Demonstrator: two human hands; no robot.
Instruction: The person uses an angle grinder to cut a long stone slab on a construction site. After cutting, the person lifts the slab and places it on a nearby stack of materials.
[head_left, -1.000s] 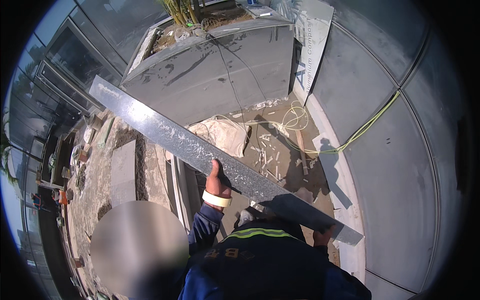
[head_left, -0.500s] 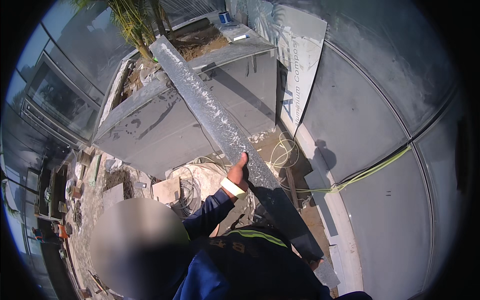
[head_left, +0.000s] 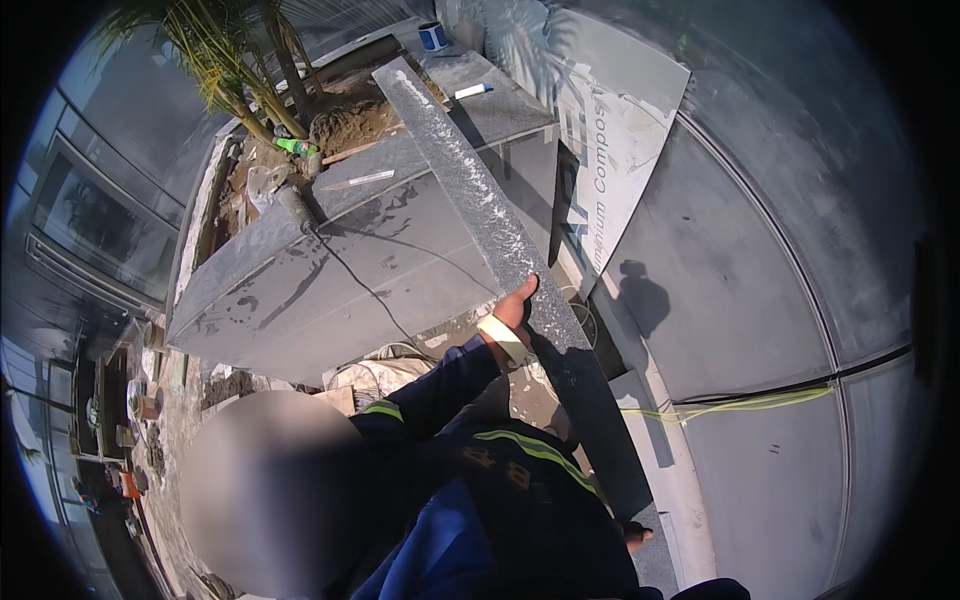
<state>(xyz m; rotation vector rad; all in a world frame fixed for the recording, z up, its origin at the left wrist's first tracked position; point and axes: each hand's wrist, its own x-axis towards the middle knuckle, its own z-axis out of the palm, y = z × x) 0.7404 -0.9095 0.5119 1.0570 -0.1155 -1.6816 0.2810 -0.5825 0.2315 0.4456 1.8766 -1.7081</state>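
left hand (head_left: 516,304) and right hand (head_left: 636,537) hold a long grey slab (head_left: 455,165)

the slab runs lengthwise through both hands, its far end beyond the left hand and its near end at the right. the left hand is clasped around the slab's left edge, thumb on the white-streaked upper face; a pale wristband (head_left: 502,339) circles that wrist. the right hand grips near the close end, in shadow, its fingers partly hidden.

ahead of the left hand stands a grey planter (head_left: 400,265) with palm stems (head_left: 250,95). the slab overlaps its rim in view; whether they touch, i cannot tell. on the planter, left of the slab, lies a corded tool (head_left: 294,206); beyond the left hand are a white tube (head_left: 473,90) and a blue container (head_left: 432,37). right of the hands, a pale lettered panel (head_left: 630,110) leans against the wall, and yellow-green cables (head_left: 760,403) hang.
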